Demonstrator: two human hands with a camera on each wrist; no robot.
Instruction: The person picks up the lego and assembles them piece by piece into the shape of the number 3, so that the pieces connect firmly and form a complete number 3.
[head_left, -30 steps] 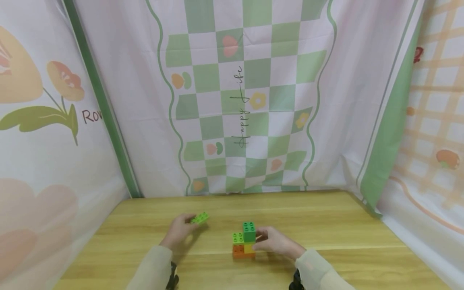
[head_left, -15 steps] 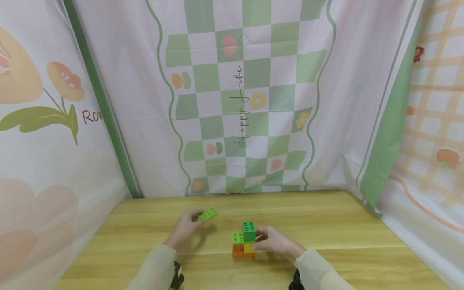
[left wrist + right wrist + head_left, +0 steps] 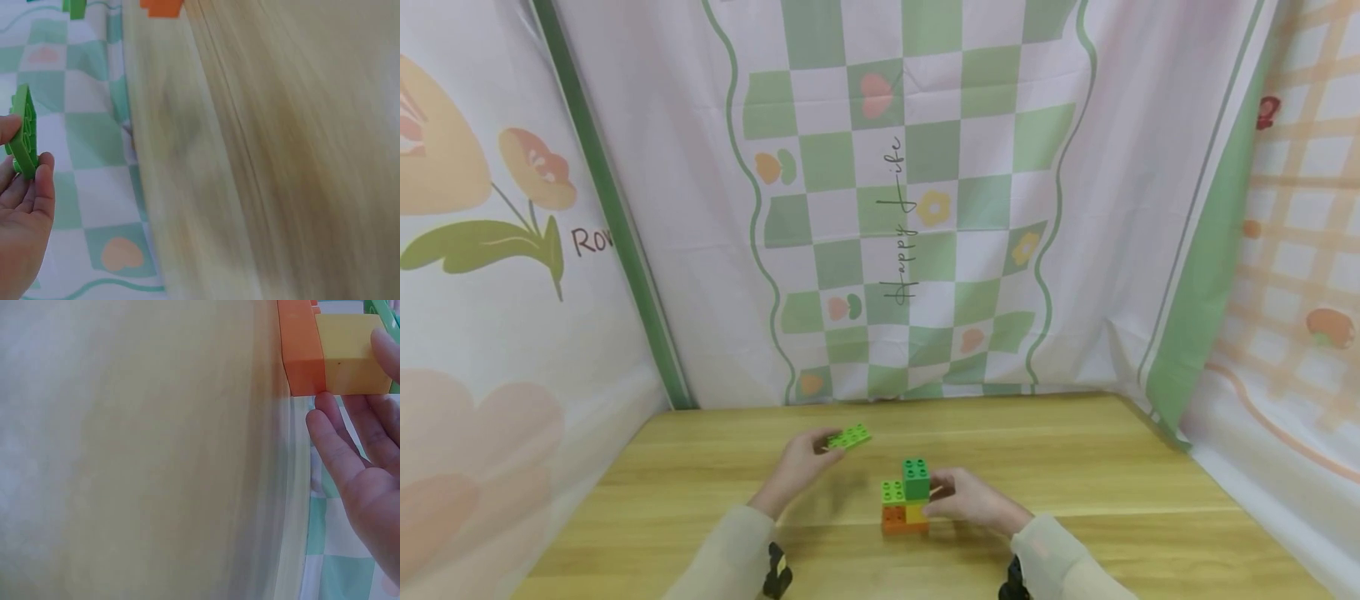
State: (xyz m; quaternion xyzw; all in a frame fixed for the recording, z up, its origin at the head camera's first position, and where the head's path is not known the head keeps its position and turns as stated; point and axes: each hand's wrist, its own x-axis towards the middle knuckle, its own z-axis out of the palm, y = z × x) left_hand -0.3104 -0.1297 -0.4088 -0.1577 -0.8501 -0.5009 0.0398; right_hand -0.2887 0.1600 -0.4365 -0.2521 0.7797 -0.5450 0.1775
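My left hand (image 3: 805, 460) pinches a thin lime-green building block plate (image 3: 851, 437) by its near end, above the table behind and to the left of a small stack. In the left wrist view the plate (image 3: 25, 132) stands on edge between thumb and fingers, its hollow underside showing. The stack has an orange block (image 3: 894, 523) at the bottom, a yellow block (image 3: 353, 353) on it, a lime-green piece (image 3: 892, 492) above, and a dark green block (image 3: 916, 480) on top. My right hand (image 3: 968, 500) holds the stack from its right side, thumb on the yellow block.
The stack stands on a wooden table (image 3: 1060, 450) near its middle. A checkered curtain (image 3: 932, 325) hangs along the back edge, and printed cloth walls (image 3: 1292, 383) close in the sides.
My left hand has moved right and toward the back with the lime-green plate, coming nearer to the stack. The right hand and the stack have stayed in place.
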